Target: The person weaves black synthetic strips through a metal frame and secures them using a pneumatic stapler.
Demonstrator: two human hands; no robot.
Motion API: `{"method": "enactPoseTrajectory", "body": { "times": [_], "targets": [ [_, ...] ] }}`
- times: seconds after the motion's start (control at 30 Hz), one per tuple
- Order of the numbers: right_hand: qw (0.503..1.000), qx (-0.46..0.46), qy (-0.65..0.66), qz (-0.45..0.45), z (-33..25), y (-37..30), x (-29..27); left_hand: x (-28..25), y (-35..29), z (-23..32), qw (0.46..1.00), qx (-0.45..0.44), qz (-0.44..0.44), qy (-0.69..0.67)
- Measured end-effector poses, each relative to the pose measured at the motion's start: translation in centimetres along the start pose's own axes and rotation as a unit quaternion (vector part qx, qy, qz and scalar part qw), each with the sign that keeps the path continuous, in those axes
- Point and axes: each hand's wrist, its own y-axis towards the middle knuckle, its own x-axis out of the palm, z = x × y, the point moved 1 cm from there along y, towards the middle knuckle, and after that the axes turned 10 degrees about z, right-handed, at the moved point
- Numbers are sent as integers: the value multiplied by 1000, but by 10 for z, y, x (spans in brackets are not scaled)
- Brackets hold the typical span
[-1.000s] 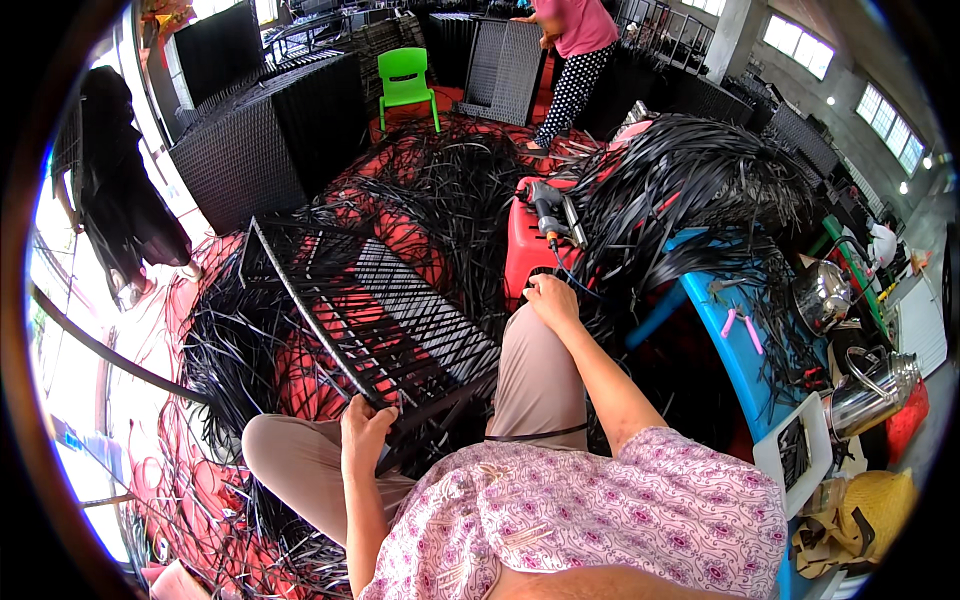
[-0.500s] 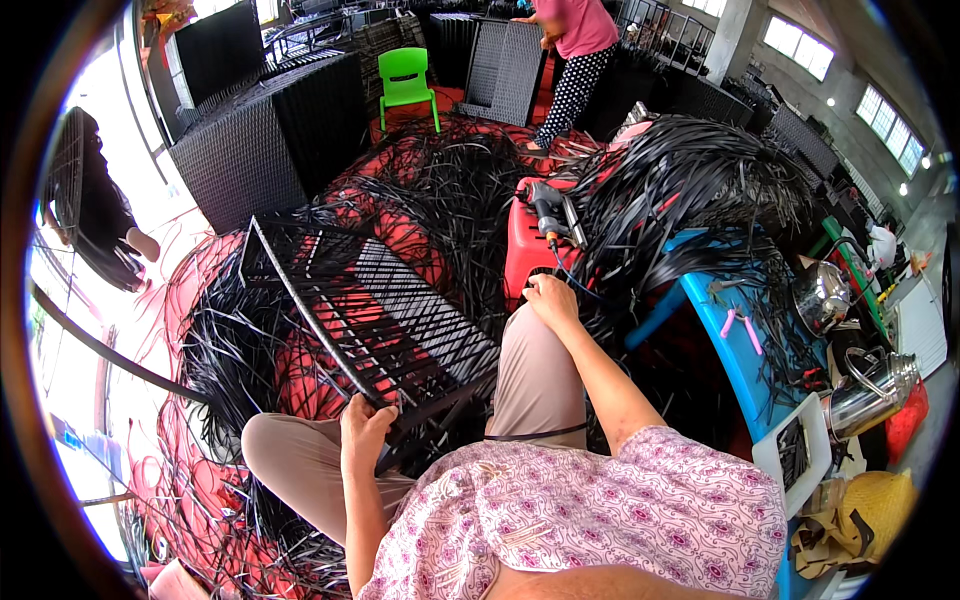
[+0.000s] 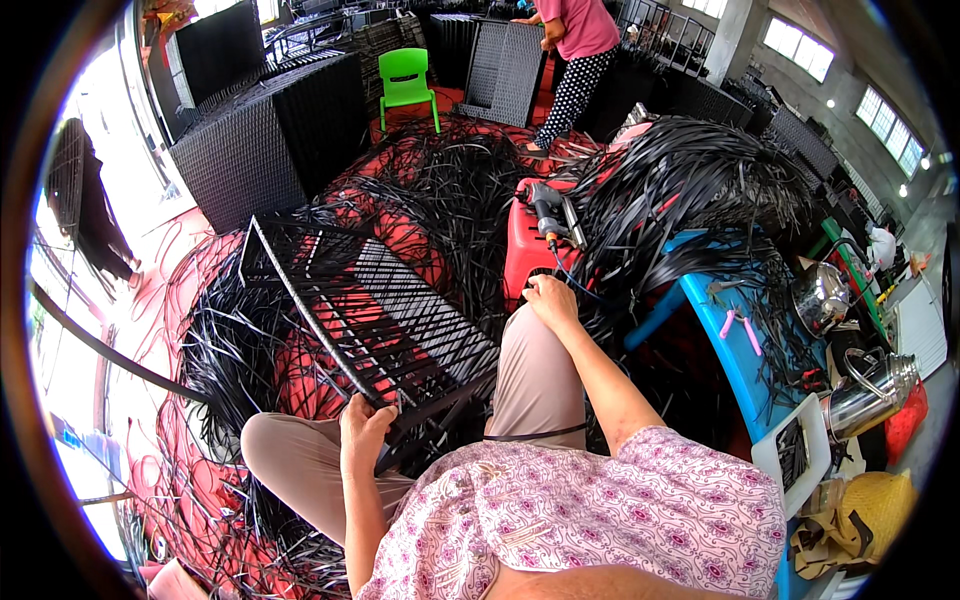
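My left hand (image 3: 364,428) is closed on the near corner of a black metal frame (image 3: 322,350), partly woven with flat black strips. The frame leans in front of my legs, its slatted panel sloping away from me. At my right knee, my right hand (image 3: 550,298) has its fingers curled in; whatever they hold, if anything, is hidden. Just beyond that hand stands a red plastic stool (image 3: 522,255). On top of the stool lies a dark power tool (image 3: 546,212) with a blue hose or cord.
A large heap of black strips (image 3: 680,180) spreads at the far right, more across the red floor. On my right is a blue table (image 3: 715,315) with pink-handled scissors (image 3: 741,330) and a steel kettle (image 3: 868,398). A green chair (image 3: 404,78) and a person in pink (image 3: 580,60) are beyond.
My hands and the frame stay where they were. On the far left, a person in dark clothes carrying a dark panel has walked a little. The person in pink shifts slightly.
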Motion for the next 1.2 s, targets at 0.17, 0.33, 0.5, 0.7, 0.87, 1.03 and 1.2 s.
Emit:
{"method": "enactPoseTrajectory", "body": {
  "times": [0.17, 0.33, 0.5, 0.7, 0.87, 1.03, 1.2],
  "targets": [
    [1000, 1, 1, -3, -1, 0, 0, 0, 0, -3, 1000, -4, -5, -14],
    [1000, 6, 5, -7, -3, 0, -2, 0, 2, -6, 1000, -2, -5, -13],
    [1000, -18, -6, 11, 6, 4, 9, -1, 4, -10, 1000, 15, 8, 10],
    [1000, -10, -6, 9, 4, 0, 6, -1, 4, -13, 1000, 13, 8, 14],
    [1000, -30, -5, 1, -4, 5, -2, -1, 1, -1, 1000, 13, -4, -15],
    [1000, -24, -4, 16, 6, -2, 5, 0, 5, -23, 999, 6, -11, -34],
    [1000, -11, 1, 3, 2, 1, 4, -1, 2, -10, 1000, -3, -7, -27]
  ]
}}
